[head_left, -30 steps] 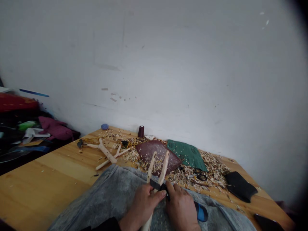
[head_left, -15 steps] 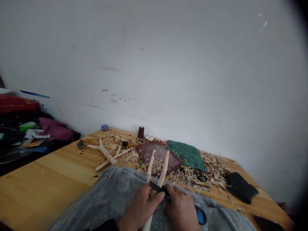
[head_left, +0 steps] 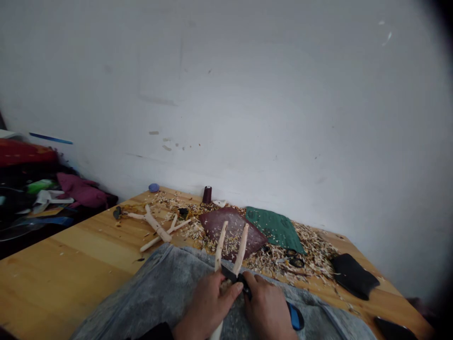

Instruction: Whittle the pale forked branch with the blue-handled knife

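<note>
A peeled, pale forked stick stands over my lap with its two prongs pointing up and away. My left hand is closed round it just below the fork, the thumb reaching toward the knife. My right hand is wrapped round the handle of a knife with a blue and black grip. Its dark blade lies across the stick at the fork, between the two hands. Grey cloth spreads beneath both hands.
Wood shavings cover much of the wooden table. Several peeled forked branches lie at left. Beyond are maroon sheet, green cloth, thread spool and scissors. Black pieces lie at right.
The forked stick's prongs have tilted very slightly. Both hands keep their grips in nearly the same place.
</note>
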A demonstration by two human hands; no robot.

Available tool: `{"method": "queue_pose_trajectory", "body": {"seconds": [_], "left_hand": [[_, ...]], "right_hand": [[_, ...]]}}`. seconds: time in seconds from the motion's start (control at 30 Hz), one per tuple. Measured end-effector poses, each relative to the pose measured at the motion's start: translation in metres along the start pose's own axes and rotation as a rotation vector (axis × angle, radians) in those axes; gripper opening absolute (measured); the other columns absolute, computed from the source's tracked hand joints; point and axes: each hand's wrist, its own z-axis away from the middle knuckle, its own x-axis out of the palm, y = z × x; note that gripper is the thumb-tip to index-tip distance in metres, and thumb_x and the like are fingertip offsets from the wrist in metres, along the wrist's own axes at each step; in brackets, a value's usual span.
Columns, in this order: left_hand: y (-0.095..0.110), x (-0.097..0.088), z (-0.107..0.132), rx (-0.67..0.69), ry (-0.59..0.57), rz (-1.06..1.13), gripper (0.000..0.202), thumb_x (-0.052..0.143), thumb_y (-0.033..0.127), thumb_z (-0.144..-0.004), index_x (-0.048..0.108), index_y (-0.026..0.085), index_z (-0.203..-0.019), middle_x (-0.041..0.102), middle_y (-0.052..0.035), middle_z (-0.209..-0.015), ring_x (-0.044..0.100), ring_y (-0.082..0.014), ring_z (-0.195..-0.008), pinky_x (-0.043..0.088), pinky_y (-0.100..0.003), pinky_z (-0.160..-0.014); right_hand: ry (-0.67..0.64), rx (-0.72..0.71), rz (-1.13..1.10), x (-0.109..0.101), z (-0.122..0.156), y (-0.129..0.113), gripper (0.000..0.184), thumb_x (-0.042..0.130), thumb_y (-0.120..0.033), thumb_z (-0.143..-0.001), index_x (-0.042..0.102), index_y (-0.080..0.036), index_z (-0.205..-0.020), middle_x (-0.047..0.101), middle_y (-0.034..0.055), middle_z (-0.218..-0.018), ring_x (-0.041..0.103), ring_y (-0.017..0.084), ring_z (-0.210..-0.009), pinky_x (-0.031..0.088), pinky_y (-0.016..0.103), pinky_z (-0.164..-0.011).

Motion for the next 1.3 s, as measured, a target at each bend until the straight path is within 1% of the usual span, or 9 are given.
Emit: {"method": "queue_pose_trajectory", "body": {"seconds": [0.1, 0.33, 0.53, 0.67, 0.73, 0.87, 1.0, 1.2, 1.3], "left_hand": [[0.0009, -0.0006, 0.0011, 0.01, 0.021, -0.05, 0.033, 0.054, 0.044, -0.082, 0.07, 0.018, -0.095, 0.073, -0.0049, -0.085, 0.064, -0.0203, -0.078, 0.043, -0.027, -0.069], [0.0037, -0.0018, 0.0018, 0.014, 0.027, -0.084, 0.03, 0.053, 0.043, -0.081, 0.07, 0.019, -0.085, 0.072, -0.0042, -0.079, 0.063, -0.0197, -0.073, 0.042, -0.027, -0.065], [0.0048, -0.0009, 0.0002, -0.041, 0.02, -0.072, 0.026, 0.056, 0.041, -0.081, 0.067, 0.018, -0.078, 0.07, -0.0019, -0.071, 0.061, -0.016, -0.063, 0.036, -0.024, -0.055], [0.0058, 0.0001, 0.0006, -0.073, 0.014, -0.076, 0.032, 0.054, 0.044, -0.082, 0.066, 0.017, -0.07, 0.067, -0.0006, -0.062, 0.058, -0.0146, -0.057, 0.031, -0.024, -0.05], [0.0059, 0.0006, 0.0008, -0.08, 0.017, -0.08, 0.034, 0.052, 0.045, -0.082, 0.066, 0.017, -0.069, 0.067, -0.0009, -0.061, 0.058, -0.0148, -0.056, 0.03, -0.025, -0.05], [0.0065, 0.0005, 0.0009, -0.083, 0.008, -0.04, 0.03, 0.055, 0.044, -0.08, 0.068, 0.017, -0.08, 0.071, -0.0029, -0.071, 0.062, -0.0171, -0.064, 0.039, -0.025, -0.056], [0.0067, -0.0008, 0.0016, -0.066, 0.022, -0.052, 0.035, 0.056, 0.046, -0.079, 0.069, 0.015, -0.089, 0.073, -0.0063, -0.081, 0.065, -0.0208, -0.074, 0.044, -0.027, -0.065], [0.0079, -0.0023, 0.002, -0.037, 0.018, -0.019, 0.029, 0.055, 0.042, -0.079, 0.07, 0.019, -0.088, 0.073, -0.0046, -0.081, 0.064, -0.0204, -0.077, 0.044, -0.027, -0.067], [0.0072, -0.0021, 0.0016, -0.033, 0.017, -0.005, 0.027, 0.056, 0.041, -0.08, 0.069, 0.019, -0.085, 0.073, -0.0042, -0.08, 0.064, -0.0196, -0.073, 0.044, -0.026, -0.066]], "right_hand": [[-0.002, -0.013, -0.005, 0.0008, 0.001, 0.0002, 0.027, 0.045, -0.013, -0.085, 0.061, -0.026, -0.103, 0.069, 0.0036, -0.092, 0.067, 0.021, -0.083, 0.039, 0.025, -0.066], [-0.01, -0.01, 0.015, 0.0007, 0.0021, -0.0006, 0.027, 0.044, -0.013, -0.086, 0.062, -0.025, -0.101, 0.07, 0.0037, -0.091, 0.067, 0.02, -0.082, 0.038, 0.024, -0.063], [-0.006, 0.011, 0.06, 0.0001, 0.0026, -0.0019, 0.03, 0.042, -0.009, -0.085, 0.061, -0.025, -0.102, 0.069, 0.0037, -0.09, 0.067, 0.021, -0.081, 0.038, 0.026, -0.061], [-0.002, 0.028, 0.066, 0.0003, 0.0025, -0.0034, 0.031, 0.042, -0.008, -0.084, 0.061, -0.025, -0.102, 0.069, 0.0041, -0.09, 0.067, 0.021, -0.082, 0.038, 0.026, -0.062], [-0.003, 0.039, 0.054, 0.0004, 0.0022, -0.0033, 0.03, 0.043, -0.009, -0.084, 0.061, -0.025, -0.103, 0.069, 0.0046, -0.092, 0.067, 0.021, -0.083, 0.039, 0.025, -0.064], [0.002, 0.017, -0.008, 0.0008, 0.002, -0.0006, 0.026, 0.046, -0.012, -0.084, 0.062, -0.025, -0.1, 0.069, 0.0036, -0.092, 0.067, 0.019, -0.085, 0.039, 0.024, -0.067], [-0.009, -0.018, -0.041, 0.0006, 0.0026, 0.001, 0.028, 0.046, -0.013, -0.083, 0.062, -0.026, -0.101, 0.07, 0.0031, -0.093, 0.067, 0.019, -0.085, 0.039, 0.024, -0.068], [-0.019, -0.009, -0.034, -0.0008, 0.0031, -0.0011, 0.028, 0.046, -0.012, -0.083, 0.063, -0.026, -0.101, 0.071, 0.0035, -0.091, 0.067, 0.02, -0.085, 0.04, 0.025, -0.068], [-0.017, 0.0, -0.012, -0.0015, 0.0031, -0.0025, 0.027, 0.046, -0.013, -0.083, 0.062, -0.026, -0.1, 0.071, 0.0034, -0.091, 0.067, 0.02, -0.083, 0.039, 0.025, -0.065]]}}
